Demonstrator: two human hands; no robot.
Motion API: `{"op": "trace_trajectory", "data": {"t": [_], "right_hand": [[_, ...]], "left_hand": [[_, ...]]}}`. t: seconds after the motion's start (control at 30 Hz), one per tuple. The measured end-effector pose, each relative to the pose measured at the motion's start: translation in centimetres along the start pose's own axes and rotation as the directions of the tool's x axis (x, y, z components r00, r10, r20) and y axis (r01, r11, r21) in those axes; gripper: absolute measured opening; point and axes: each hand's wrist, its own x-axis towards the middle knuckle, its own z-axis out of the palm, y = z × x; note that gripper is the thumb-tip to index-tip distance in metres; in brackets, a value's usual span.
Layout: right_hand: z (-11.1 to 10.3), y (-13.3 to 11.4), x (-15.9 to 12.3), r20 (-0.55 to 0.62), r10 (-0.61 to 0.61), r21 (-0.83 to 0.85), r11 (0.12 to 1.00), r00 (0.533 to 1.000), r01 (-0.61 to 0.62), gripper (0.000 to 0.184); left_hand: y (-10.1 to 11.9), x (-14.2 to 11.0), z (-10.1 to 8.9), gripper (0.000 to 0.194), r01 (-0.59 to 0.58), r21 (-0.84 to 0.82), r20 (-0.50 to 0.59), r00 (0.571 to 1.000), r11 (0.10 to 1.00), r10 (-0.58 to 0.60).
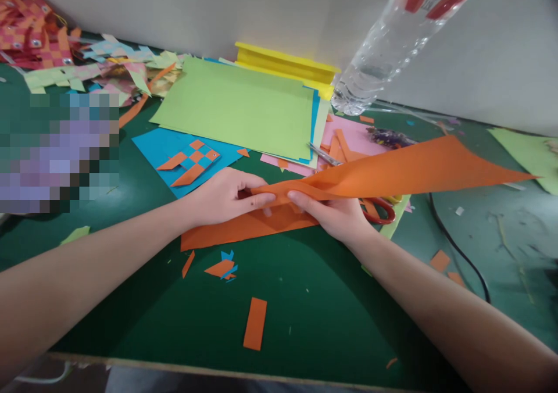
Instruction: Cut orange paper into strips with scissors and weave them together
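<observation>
In front of the green stack (244,102), head view: an orange sheet (405,166) is held above the table (305,317) — its free end reaches past the stack's right edge to a pointed corner.
Left hand (229,195): pinches the sheet on the near side of the stack, thumb on top, fingers curled behind.
Right hand (337,213): pinches just beside, also nearer than the stack; thumb tips close but apart.
Lower orange layer (253,230): beneath the hands, nearer than the stack; whether it joins the held part is hidden.
Crease: the step appears to be thumb-shaping a fold. Match the edges first, then press outward from the middle with even force.
Free end: bowed, right of the stack; support it — an unsupported twist could set a stray crease.
Scissors (326,156): at the stack's near right corner, partly covered by the sheet; the paper should clear the blades.
Scraps (222,268): nearer than the stack; brush aside before flattening, since they could mark the fold.
</observation>
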Motion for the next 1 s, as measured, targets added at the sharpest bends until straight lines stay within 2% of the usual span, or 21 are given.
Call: {"op": "trace_trajectory", "data": {"t": [0.5, 0.77, 1.0], "right_hand": [[0.07, -0.32, -0.04, 0.032, 0.019, 0.011, 1.000, 0.999, -0.019, 0.016], [-0.02, -0.01, -0.03, 0.050, 0.022, -0.016, 1.000, 0.998, -0.022, 0.010], [-0.18, -0.04, -0.03, 0.071, 0.012, -0.083, 0.997, 0.997, -0.006, 0.013]], "left_hand": [[-0.04, 0.07, 0.05, 0.036, -0.032, 0.004, 0.016, 0.999, 0.999, 0.032], [0.08, 0.01, 0.04, 0.033, -0.018, -0.019, 0.016, 1.000, 1.000, 0.019], [0.13, 0.17, 0.05, 0.032, -0.026, -0.012, 0.022, 0.999, 1.000, 0.026]]}}
